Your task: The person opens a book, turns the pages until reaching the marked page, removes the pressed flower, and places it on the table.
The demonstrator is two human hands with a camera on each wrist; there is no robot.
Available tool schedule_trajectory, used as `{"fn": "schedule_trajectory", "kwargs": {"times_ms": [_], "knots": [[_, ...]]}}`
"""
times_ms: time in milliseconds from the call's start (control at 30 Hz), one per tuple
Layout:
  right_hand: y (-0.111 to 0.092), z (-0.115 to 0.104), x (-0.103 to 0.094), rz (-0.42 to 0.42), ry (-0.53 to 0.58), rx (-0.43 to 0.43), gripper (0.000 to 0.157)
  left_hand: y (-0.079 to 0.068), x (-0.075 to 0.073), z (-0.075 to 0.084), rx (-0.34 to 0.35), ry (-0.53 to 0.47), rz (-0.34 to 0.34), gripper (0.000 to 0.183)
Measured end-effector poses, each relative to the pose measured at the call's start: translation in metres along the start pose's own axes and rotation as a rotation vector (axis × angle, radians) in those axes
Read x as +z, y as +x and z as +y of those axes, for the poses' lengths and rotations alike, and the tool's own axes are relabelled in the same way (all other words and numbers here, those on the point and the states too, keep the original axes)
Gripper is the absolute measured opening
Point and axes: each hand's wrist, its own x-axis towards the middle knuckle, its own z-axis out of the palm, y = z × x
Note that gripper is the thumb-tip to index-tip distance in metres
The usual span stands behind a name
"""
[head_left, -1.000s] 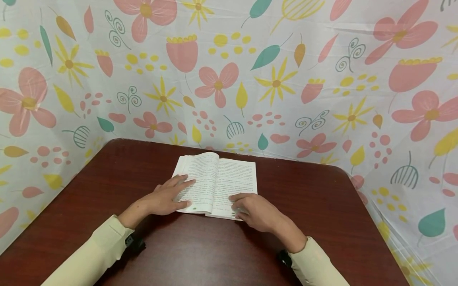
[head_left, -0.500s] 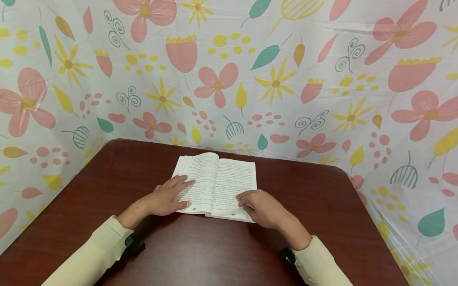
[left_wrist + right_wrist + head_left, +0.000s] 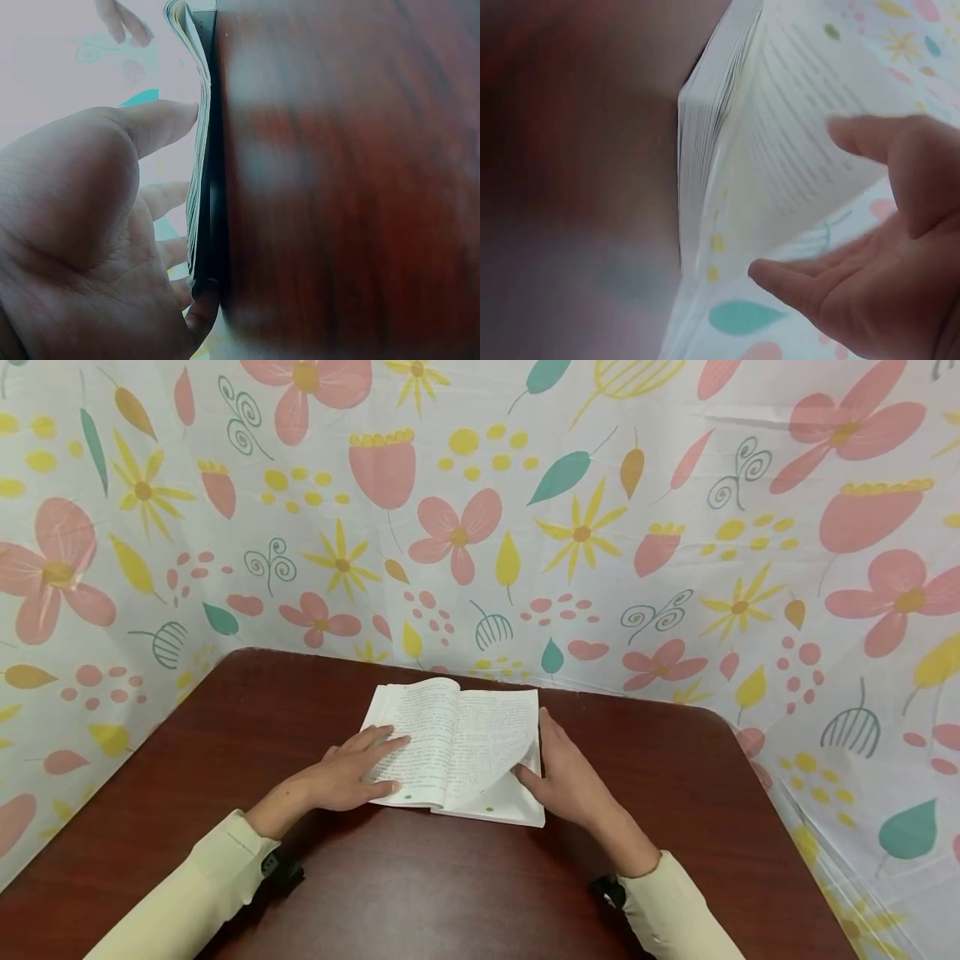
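Note:
An open book (image 3: 420, 735) with printed pages lies on the dark table. My left hand (image 3: 341, 777) rests on its left page with the fingers spread. In the left wrist view the thumb (image 3: 161, 124) lies at the near edge of the pages. My right hand (image 3: 570, 785) is at the book's right edge, fingers extended and thumb apart from them. A single right-hand page (image 3: 487, 727) is raised, its lower corner bent up beside the right thumb. Under it shows the page below (image 3: 502, 797). The right wrist view shows the raised leaf (image 3: 802, 127) standing away from the thick page block (image 3: 705, 142).
The dark reddish-brown table (image 3: 420, 885) extends around the book. A white cloth (image 3: 465, 468) printed with flowers and leaves hangs behind and beside the table. Black wrist cameras sit under both sleeve cuffs (image 3: 240, 847).
My right hand has moved from the lower right page out to the right edge, its fingers straightening. The right page's lower corner has lifted. The left hand stays in place.

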Motion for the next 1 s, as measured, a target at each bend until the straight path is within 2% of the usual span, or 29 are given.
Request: {"fn": "schedule_trajectory", "kwargs": {"times_ms": [100,167,233,333,500,700,867,1000], "knots": [[0.0,-0.006,0.006,0.021,0.157,0.044,0.09,0.001,0.0,-0.001,0.008,-0.005,0.013,0.073],[-0.001,-0.012,0.01,-0.007,0.265,0.033,0.08,0.001,0.0,-0.001,0.008,-0.014,0.019,0.072],[-0.002,-0.02,0.015,-0.046,0.367,-0.006,0.071,0.002,0.0,-0.001,-0.004,-0.038,0.023,0.068],[-0.005,-0.032,0.02,-0.095,0.434,-0.074,0.067,0.004,-0.001,0.0,-0.033,-0.094,0.036,0.064],[-0.011,-0.049,0.029,-0.156,0.416,-0.122,0.071,0.005,-0.002,0.002,-0.102,-0.198,0.075,0.066],[-0.021,-0.061,0.033,-0.244,0.296,-0.116,0.074,0.007,-0.003,0.004,-0.136,-0.315,0.135,0.073],[-0.025,-0.067,0.036,-0.283,0.236,-0.152,0.078,0.008,-0.003,0.002,-0.143,-0.334,0.154,0.075],[-0.027,-0.069,0.039,-0.354,0.195,-0.168,0.079,0.009,-0.004,0.002,-0.15,-0.357,0.165,0.079]]}}
